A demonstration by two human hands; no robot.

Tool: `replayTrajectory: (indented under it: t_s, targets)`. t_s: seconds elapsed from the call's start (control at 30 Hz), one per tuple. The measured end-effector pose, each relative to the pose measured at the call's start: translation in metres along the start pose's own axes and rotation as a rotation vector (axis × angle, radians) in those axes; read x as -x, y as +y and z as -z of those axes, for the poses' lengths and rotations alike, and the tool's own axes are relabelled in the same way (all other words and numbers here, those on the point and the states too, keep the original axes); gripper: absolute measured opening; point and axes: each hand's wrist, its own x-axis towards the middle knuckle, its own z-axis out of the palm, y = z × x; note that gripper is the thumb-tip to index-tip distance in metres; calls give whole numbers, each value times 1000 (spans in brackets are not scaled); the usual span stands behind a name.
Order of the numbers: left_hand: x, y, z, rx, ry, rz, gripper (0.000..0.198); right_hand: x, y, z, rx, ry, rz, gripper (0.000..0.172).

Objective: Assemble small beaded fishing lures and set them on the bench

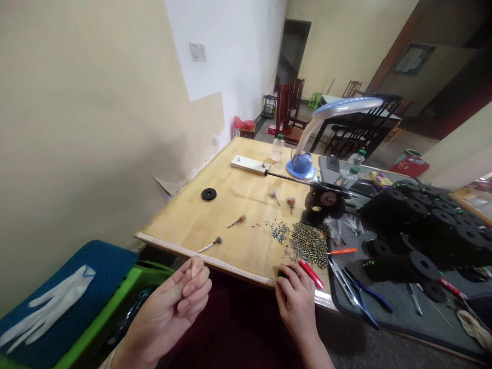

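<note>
My left hand (180,297) hovers below the near edge of the wooden table (230,205), its fingers pinched together around something too small to make out. My right hand (294,294) rests on the table's near edge with curled fingers over a small dark object (283,272). A red-handled tool (311,274) lies right beside it. Just beyond my right hand is a heap of small beads (305,243). A thin pin with a tufted end (210,245) lies near my left hand, and another (236,221) lies farther in.
A measuring tape (172,247) runs along the table's front edge. A black disc (208,194), a white block (248,164), a bottle (277,147) and a blue lamp (302,165) stand farther back. Black spools (423,220), pliers (367,292) on a dark mat at right. A white glove (49,307) lies left.
</note>
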Motion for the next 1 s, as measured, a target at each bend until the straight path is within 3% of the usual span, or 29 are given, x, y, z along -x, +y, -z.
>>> replayTrajectory:
  t_s: [0.27,0.4,0.57,0.73,0.83,0.9,1.0]
  targets:
    - [7,18,7,64,14,-110,25,-1,7,-2,75,-27,-7,14]
    - [10,23,4,-18,30,-158,23,-1,7,-2,104,-48,24,14]
    - [9,13,5,-355,34,-235,22,0,9,6,79,-20,69,14]
    - [11,2,3,-663,-66,-257,25,0,6,27,-55,97,21,14]
    - [14,-1,-4,-865,-130,-299,28,-4,-8,39,-190,172,-51,13]
    - [16,-4,-9,-1017,-177,-354,28,-7,-24,45,-323,158,-132,15]
    - [15,-13,-13,-1244,-286,-429,24,-13,-54,50,-591,-3,-215,20]
